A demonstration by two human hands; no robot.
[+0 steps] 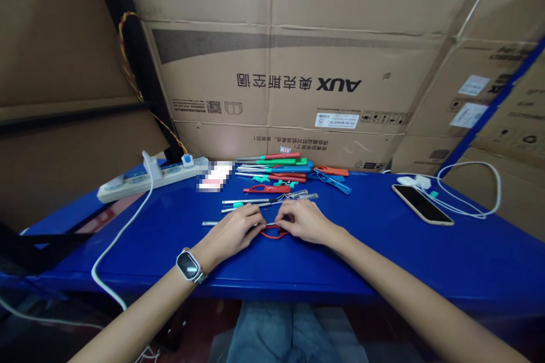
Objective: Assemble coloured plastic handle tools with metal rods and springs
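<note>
Near the table's front edge, both my hands pinch a red long-nose lighter [275, 235] lying low over the blue table. My left hand [235, 231] has its fingers closed on the tube side, and a silver metal tube [209, 223] sticks out to its left. My right hand [307, 221] pinches the handle end, thumb and index finger together. Between the hands shows the handle's oval loop; the rest is hidden by my fingers. Just beyond lie metal tubes [242, 202] with clear fuel tanks [309, 195] and thin wires, and another red handle piece [267, 189].
A pile of red, green and blue lighter parts [276, 169] lies at the back, with orange [332, 171] and blue handles [336, 182] beside it. A power strip [147, 179] stands left, its white cable crossing the table [361, 261]. A phone [422, 204] and cable lie right.
</note>
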